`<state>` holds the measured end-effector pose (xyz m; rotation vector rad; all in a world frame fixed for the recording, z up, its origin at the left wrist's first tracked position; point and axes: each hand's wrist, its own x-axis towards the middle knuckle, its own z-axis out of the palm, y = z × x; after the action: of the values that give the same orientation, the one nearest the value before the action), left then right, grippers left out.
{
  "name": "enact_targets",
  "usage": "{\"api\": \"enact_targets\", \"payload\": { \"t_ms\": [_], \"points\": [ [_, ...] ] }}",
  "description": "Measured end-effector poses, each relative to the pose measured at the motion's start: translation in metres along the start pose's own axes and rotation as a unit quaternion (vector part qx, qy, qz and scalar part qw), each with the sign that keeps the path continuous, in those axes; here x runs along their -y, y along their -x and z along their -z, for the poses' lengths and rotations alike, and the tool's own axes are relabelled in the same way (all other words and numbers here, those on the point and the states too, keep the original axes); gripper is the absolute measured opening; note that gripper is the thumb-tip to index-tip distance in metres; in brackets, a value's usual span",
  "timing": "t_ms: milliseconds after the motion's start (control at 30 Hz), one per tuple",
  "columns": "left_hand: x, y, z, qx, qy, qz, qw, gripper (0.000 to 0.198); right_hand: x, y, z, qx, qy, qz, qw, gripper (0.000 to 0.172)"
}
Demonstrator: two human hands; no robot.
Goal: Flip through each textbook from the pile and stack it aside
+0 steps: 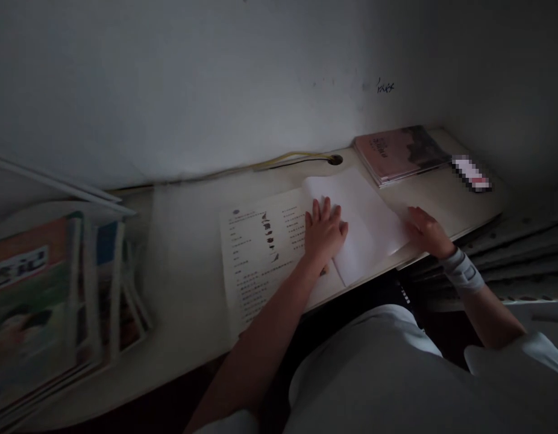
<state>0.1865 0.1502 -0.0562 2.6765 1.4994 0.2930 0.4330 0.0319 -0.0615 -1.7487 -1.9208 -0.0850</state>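
An open booklet [261, 253] with printed text and small pictures lies on a pale desk [184, 241]. My left hand [323, 229] lies flat on its middle, fingers stretched out, pressing near the fold. A blank white page [364, 217] spreads to the right. My right hand [426, 232] rests at that page's right edge, fingers curled over it; a light band wraps the wrist.
A pink and dark book stack [399, 154] lies at the back right, a small blurred item [471, 173] beside it. A cable [292, 160] runs into a desk hole. Colourful books [57, 289] lean at the left. A grey wall stands behind.
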Motion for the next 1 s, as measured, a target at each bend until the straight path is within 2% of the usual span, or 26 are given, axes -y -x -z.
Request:
{"api": "enact_targets", "payload": {
  "t_ms": [100,167,267,367,433,500,567,600,700,833,1000],
  "points": [
    [-0.003,0.000,-0.002,0.000,-0.002,0.012,1.000,0.049,-0.017,-0.006,-0.004,0.033,-0.026,-0.026,0.999,0.040],
    [-0.004,0.000,-0.003,0.001,-0.002,0.016,1.000,0.049,-0.017,-0.009,-0.005,0.042,-0.093,-0.065,0.993,0.038],
    [-0.005,-0.001,-0.003,-0.005,-0.004,0.018,1.000,0.050,-0.014,-0.014,-0.003,0.059,-0.193,-0.154,0.967,0.042],
    [-0.006,0.001,0.001,-0.007,-0.007,0.016,1.000,0.050,-0.014,-0.019,0.000,0.074,-0.213,-0.190,0.956,0.040],
    [-0.012,0.009,0.005,0.002,-0.002,-0.036,0.999,0.052,-0.015,-0.021,0.002,0.075,-0.207,-0.196,0.956,0.036],
    [-0.023,0.021,0.007,0.027,0.014,-0.135,0.990,0.058,-0.014,-0.021,0.004,0.080,-0.208,-0.204,0.953,0.036],
    [-0.037,0.034,0.006,0.055,0.030,-0.221,0.973,0.069,-0.013,-0.020,0.006,0.092,-0.233,-0.225,0.942,0.038],
    [-0.044,0.040,0.005,0.063,0.034,-0.242,0.968,0.072,-0.013,-0.019,0.007,0.097,-0.250,-0.241,0.933,0.039],
    [-0.056,0.049,0.000,0.061,0.025,-0.235,0.970,0.069,-0.012,-0.018,0.007,0.093,-0.297,-0.285,0.907,0.038],
    [-0.055,0.047,-0.002,0.063,0.026,-0.233,0.970,0.061,-0.013,-0.014,0.006,0.081,-0.331,-0.317,0.885,0.030],
    [-0.050,0.045,0.001,0.075,0.040,-0.224,0.971,0.064,-0.007,-0.005,0.009,0.076,-0.335,-0.321,0.882,0.029]
  ]
}}
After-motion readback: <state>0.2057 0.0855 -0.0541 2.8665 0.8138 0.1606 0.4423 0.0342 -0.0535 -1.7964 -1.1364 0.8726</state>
